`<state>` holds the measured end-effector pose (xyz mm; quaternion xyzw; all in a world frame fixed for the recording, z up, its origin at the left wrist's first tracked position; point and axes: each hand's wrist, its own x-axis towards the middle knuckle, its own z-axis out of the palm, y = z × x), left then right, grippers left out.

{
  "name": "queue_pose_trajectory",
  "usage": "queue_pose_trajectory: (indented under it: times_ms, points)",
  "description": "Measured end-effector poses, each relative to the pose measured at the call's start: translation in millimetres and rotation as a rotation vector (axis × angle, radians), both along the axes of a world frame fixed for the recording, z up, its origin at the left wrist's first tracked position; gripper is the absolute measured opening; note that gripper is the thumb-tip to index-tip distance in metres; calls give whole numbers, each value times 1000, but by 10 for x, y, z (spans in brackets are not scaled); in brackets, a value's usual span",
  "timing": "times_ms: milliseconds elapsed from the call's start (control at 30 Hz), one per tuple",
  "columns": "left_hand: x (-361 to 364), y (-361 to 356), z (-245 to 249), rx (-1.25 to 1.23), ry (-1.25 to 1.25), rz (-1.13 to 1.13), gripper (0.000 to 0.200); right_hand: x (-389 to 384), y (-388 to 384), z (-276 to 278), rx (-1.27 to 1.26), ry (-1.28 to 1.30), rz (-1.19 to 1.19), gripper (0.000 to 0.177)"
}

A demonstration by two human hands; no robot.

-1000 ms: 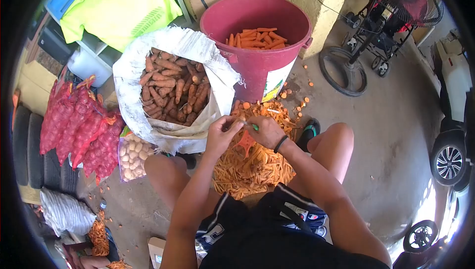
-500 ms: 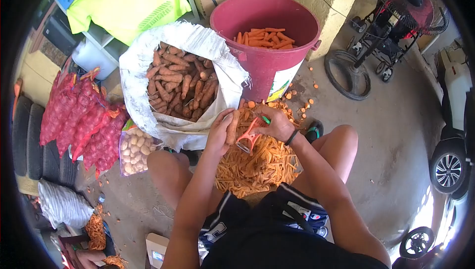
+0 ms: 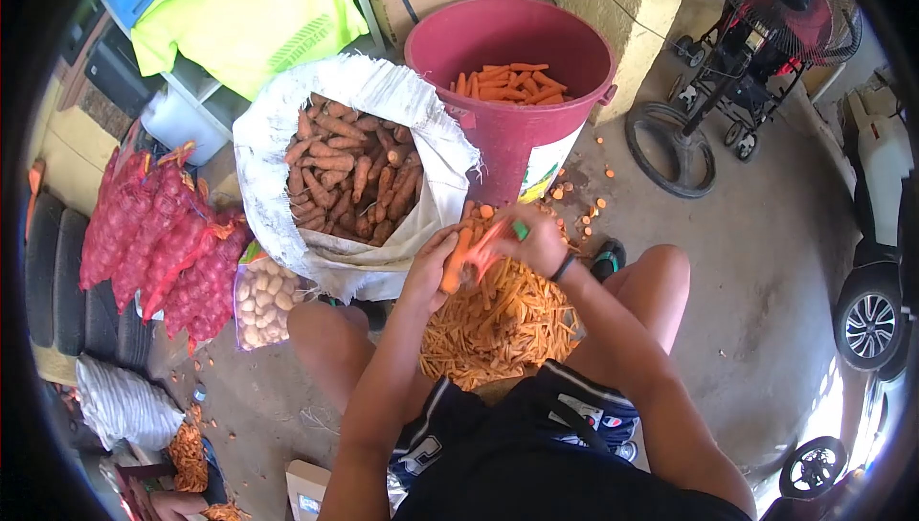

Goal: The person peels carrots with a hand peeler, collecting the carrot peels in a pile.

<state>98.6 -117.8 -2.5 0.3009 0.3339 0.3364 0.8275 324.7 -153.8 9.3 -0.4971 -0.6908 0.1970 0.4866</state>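
Observation:
My left hand (image 3: 429, 270) is closed around a carrot (image 3: 458, 260), whose facing side shows bright orange. In my right hand (image 3: 536, 241) is an orange-red peeler (image 3: 486, 251) with a bit of green at the handle, blurred by motion, its head right at the carrot. Below both hands lies a big heap of carrot peelings (image 3: 498, 329) between my knees. In front, a white woven sack (image 3: 330, 76) with a rolled rim holds many unpeeled, earthy carrots (image 3: 349, 171). Behind it to the right, a tall dark-pink bin (image 3: 488, 147) contains peeled carrots (image 3: 517, 83).
Red net bags of onions (image 3: 158, 234) and a bag of potatoes (image 3: 263, 301) stand at left, near stacked tyres (image 3: 67, 272). Cut carrot ends (image 3: 598, 205) lie scattered by the bin. A pedestal fan (image 3: 670, 147) stands at right. Another person's arm (image 3: 177, 504) shows lower left.
The peeler has moved up against the carrot and blurs with motion. The carrot's brownish side now shows bright orange.

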Motion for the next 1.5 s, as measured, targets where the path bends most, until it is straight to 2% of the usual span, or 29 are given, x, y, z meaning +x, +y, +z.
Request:
queue_pose_trajectory:
  times_ms: [100,200,300,333,367,400,433,567,667,700,733,800,900,933,1000,1100,1200,1233,1267,1333,1400,1433,1500]
  points:
    - [98,-67,46,10,53,56,33,-112,-44,53,3,-79,71,46]
    - [-18,-70,46,12,153,-39,33,278,178,6,-77,-68,-241,43]
    - [-59,-21,-27,-16,11,-70,33,352,163,41,-122,-4,-308,42]
    - [-41,12,-41,-31,-35,-77,33,183,30,139,-237,54,-190,43]
    - [85,-39,77,-17,56,51,32,-7,-73,172,-117,7,-62,44]
    - [117,-29,56,4,56,40,31,-126,-138,180,1,-37,70,45]
    - [113,-34,14,20,63,30,31,-154,-171,167,-3,-78,71,43]
    - [-65,-95,2,-10,116,-42,30,283,120,69,-121,-114,-316,38]
    - [-5,-20,13,-16,45,12,29,216,74,49,-245,169,-189,41]
    - [33,-6,10,-18,58,59,29,76,-16,40,-62,-23,-149,44]
    - [81,-23,72,-25,72,110,29,-77,-114,71,-53,-16,-6,50]
    - [66,-59,78,-19,68,68,29,-181,-168,134,-51,-89,62,50]
    - [-80,-85,-45,5,61,-59,28,120,42,45,-11,-136,-177,48]
    - [-77,-92,-24,-10,67,-36,28,216,109,50,-106,-69,-303,45]
    - [-30,-58,33,-29,72,8,28,286,144,59,-145,-16,-360,45]
    - [69,-45,106,-66,64,70,29,-88,-91,86,-8,-49,14,47]
    - [43,-89,58,-24,89,51,30,-85,-89,47,-34,-100,2,44]
    - [-4,-104,47,1,114,0,31,17,-32,64,-111,-103,-133,41]
    - [-21,-99,55,35,132,-56,31,180,84,-36,-58,-43,-233,41]
    - [-24,-96,30,9,75,-42,31,377,190,25,-142,-13,-373,44]
    - [15,-65,57,-1,-17,5,32,221,83,-8,-255,114,-223,47]
    - [125,-106,208,-17,74,122,32,61,10,-94,1,-5,-123,49]
    - [140,-83,123,6,60,83,32,-103,-121,120,-34,-78,21,45]
